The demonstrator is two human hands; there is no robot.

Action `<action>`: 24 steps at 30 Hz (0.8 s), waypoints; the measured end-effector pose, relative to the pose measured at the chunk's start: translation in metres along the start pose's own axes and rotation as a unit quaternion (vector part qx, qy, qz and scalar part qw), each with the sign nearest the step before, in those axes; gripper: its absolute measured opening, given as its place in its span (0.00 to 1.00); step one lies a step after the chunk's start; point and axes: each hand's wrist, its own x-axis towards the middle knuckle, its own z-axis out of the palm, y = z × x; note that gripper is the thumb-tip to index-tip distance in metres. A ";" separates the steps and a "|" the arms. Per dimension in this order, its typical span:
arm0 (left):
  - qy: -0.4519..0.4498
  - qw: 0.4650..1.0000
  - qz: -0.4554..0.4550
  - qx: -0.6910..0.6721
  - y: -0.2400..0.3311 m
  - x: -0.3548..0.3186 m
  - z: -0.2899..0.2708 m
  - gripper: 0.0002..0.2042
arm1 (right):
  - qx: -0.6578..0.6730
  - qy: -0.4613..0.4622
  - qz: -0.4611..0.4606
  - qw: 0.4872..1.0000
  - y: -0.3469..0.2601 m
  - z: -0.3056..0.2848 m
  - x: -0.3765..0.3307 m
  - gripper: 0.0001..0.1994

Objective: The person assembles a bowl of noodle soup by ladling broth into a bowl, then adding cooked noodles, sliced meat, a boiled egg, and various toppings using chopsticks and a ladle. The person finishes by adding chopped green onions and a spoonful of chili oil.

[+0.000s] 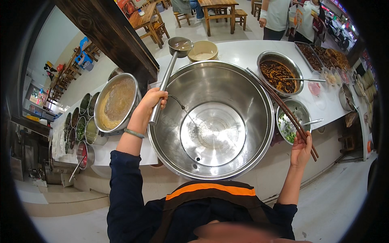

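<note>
Left hand [150,102] clamped on ladle [166,79] over pot [210,121], right hand [300,150] pinching chopsticks [283,107] at its rim; tilting may spill broth near bowl [203,51].

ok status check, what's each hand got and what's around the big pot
Left hand gripping ladle, its bowl over the counter. Right hand holding long chopsticks across big steel pot rim. Pot empty. Chili bowl close beside.
</note>
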 end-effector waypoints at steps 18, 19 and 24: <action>0.007 0.999 0.003 0.045 0.008 0.009 -0.006 0.05 | 0.000 0.002 -0.001 1.000 0.001 0.005 -0.003 0.13; 0.008 0.999 0.003 0.048 0.007 0.009 -0.006 0.05 | 0.006 -0.011 -0.001 1.000 0.001 0.005 -0.004 0.13; 0.015 0.998 0.003 0.066 0.007 0.009 -0.008 0.04 | 0.001 -0.002 -0.002 1.000 0.002 0.005 -0.004 0.12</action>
